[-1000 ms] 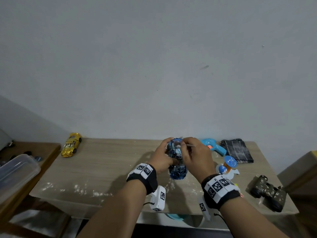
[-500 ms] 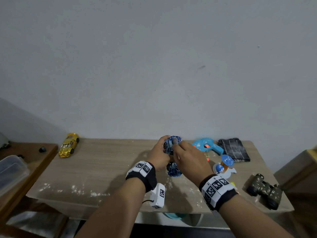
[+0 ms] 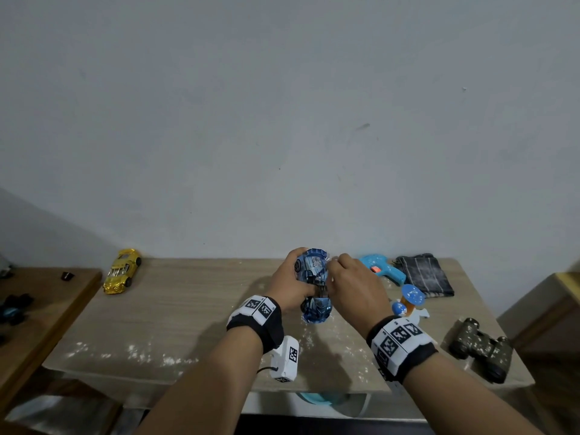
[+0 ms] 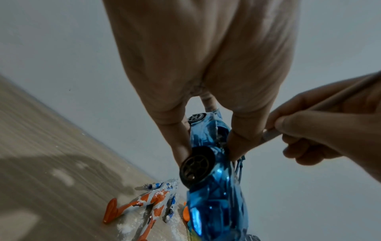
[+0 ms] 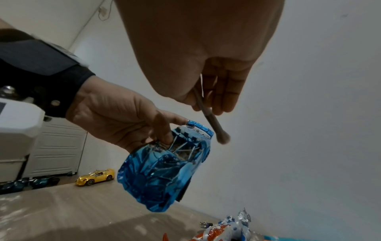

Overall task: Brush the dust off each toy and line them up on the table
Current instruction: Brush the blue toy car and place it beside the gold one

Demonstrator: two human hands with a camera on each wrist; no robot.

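The left hand (image 3: 287, 288) grips the blue car (image 5: 164, 168) by its sides and holds it up over the middle of the table (image 3: 188, 309), nose tilted down. The right hand (image 3: 354, 287) pinches a thin brush (image 5: 212, 120), and its tuft hangs just off the car's tail, not quite touching. White grit clings around the roof and rear window, so by the look of it this car is only part-cleaned.

At the far left the gold car (image 3: 122, 271) sits alone, shiny and dust-free; it seems done and parked as the start of the line. On the right wait the rest, speckled white: the figure (image 5: 224, 228) lying on its back, the blue gun (image 3: 381, 268) by the wall, a blue-and-orange toy (image 3: 409, 299), and the binoculars (image 3: 480, 350) at the near right. How dusty the gun is cannot be told from here. A striped cloth (image 3: 423, 274) lies at the far right.

So one toy looks finished, one is in hand, and about four are left.
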